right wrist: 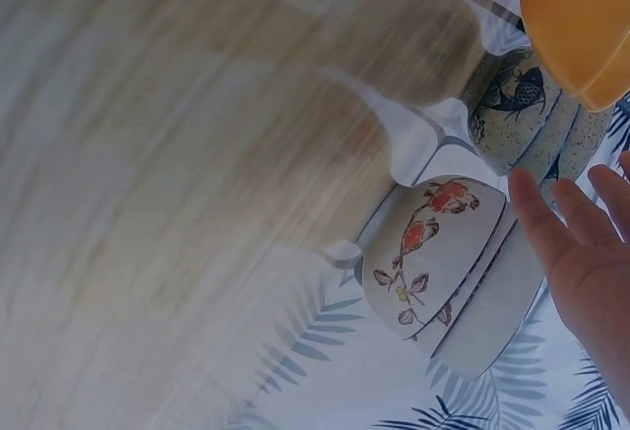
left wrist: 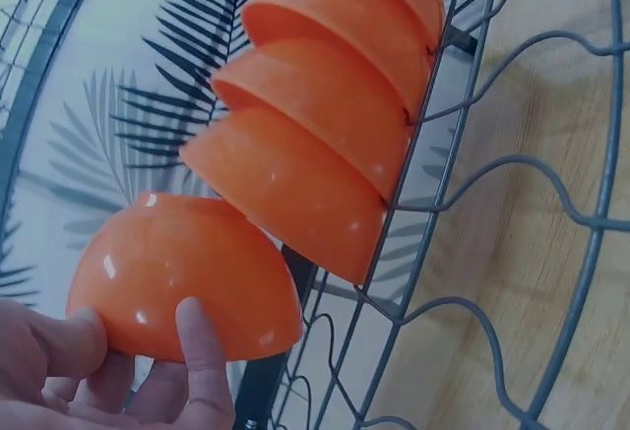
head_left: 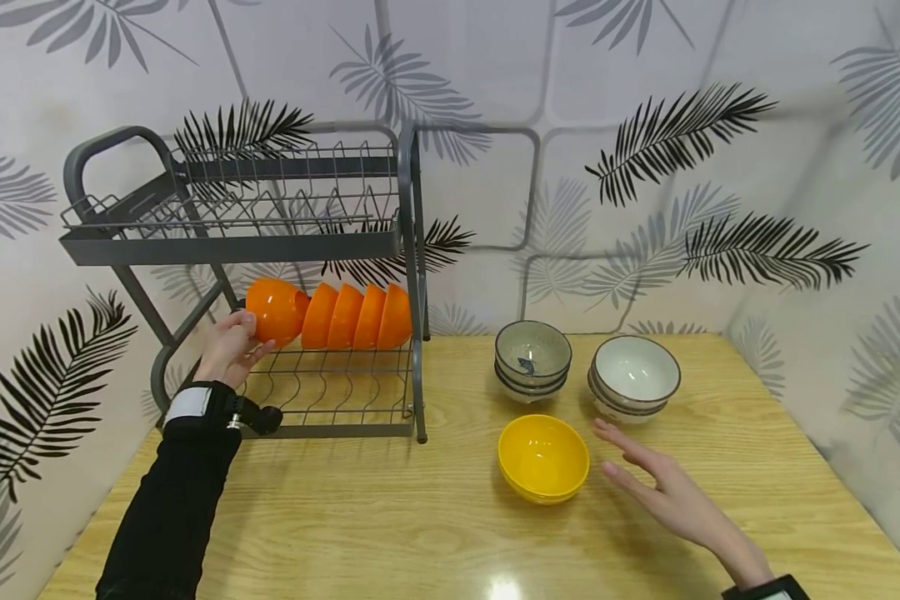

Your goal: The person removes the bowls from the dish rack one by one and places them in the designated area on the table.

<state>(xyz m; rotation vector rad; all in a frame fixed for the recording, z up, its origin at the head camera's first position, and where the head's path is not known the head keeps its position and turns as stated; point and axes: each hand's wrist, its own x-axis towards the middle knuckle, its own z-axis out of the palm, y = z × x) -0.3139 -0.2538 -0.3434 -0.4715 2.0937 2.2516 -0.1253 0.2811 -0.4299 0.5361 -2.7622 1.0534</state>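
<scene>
My left hand grips an orange bowl at the left end of the dish rack's lower shelf, thumb and fingers around its edge. In the left wrist view this bowl is tilted, its rounded outside showing. Right beside it, several more orange bowls stand on edge in a row on the wire shelf. My right hand hovers over the table with fingers extended, holding nothing. Nearest to it is a yellow bowl, apart from the fingertips, which seems to have another nested beneath.
The two-tier grey dish rack stands at the table's left, against the patterned wall. Behind the yellow bowl is a stack of speckled grey bowls. To its right stands a stack of white bowls, with red flowers outside in the right wrist view.
</scene>
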